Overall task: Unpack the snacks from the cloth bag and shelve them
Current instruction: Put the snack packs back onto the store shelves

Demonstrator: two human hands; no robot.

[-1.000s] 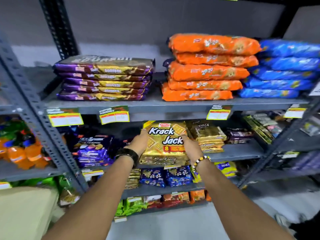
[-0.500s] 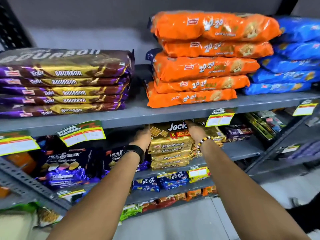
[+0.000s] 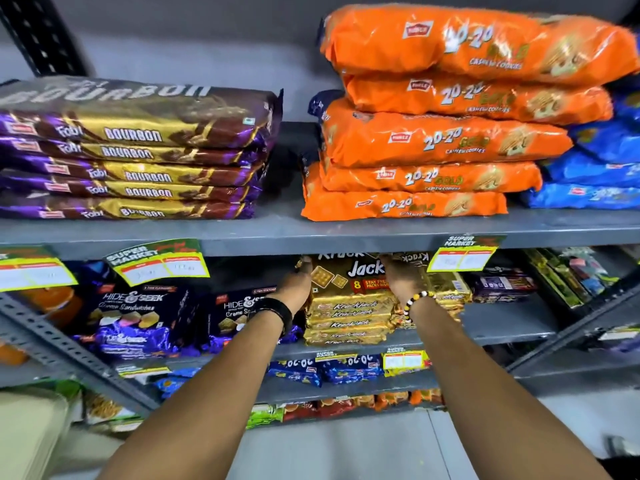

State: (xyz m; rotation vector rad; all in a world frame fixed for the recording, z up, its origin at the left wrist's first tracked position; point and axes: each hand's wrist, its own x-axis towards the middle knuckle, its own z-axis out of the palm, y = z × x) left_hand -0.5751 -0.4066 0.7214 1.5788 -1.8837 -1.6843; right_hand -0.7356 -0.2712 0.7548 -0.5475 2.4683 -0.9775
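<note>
A gold Krack Jack pack [image 3: 349,277] lies on top of a stack of several gold Krack Jack packs [image 3: 348,323] on the second grey shelf [image 3: 502,322]. My left hand [image 3: 298,284] presses against its left side and my right hand [image 3: 401,275] grips its right side. The pack's far end is tucked under the shelf above, so its top is hidden. A cream cloth bag [image 3: 27,434] shows at the bottom left corner.
Purple Bourbon packs [image 3: 138,150], orange 20-20 packs [image 3: 433,126] and blue packs [image 3: 602,168] fill the upper shelf. Hide & Seek packs [image 3: 138,320] sit left of the gold stack, more gold packs [image 3: 446,289] to its right. Price tags hang from the shelf edges.
Both hands carried the Krack Jack pack forward from in front of the shelf and set it on the gold stack. The view has moved closer to the shelves.
</note>
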